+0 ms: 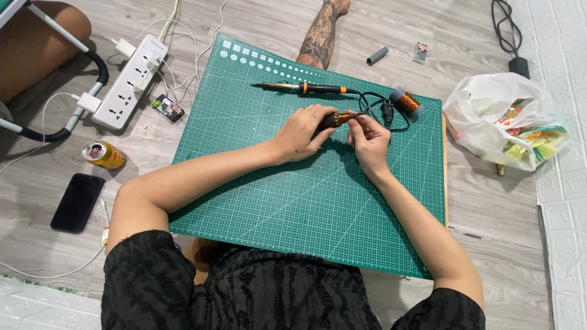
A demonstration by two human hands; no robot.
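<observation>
My left hand (304,131) and my right hand (369,137) meet over the far part of a green cutting mat (293,201). Between them they hold a small dark rod wound with copper wire (338,118). The left hand grips its body; the right hand's fingertips pinch its end and the thin wire there. A soldering iron (302,88) with a black and orange handle lies on the mat just beyond the hands. A spool of copper wire (406,101) rests on the mat at the far right, beside a black cable (382,113).
A white power strip (130,80) with plugs sits on the wooden floor to the left, next to a yellow can (105,154) and a black phone (77,202). A plastic bag (504,119) with packets lies to the right. A tattooed leg (320,33) stretches beyond the mat.
</observation>
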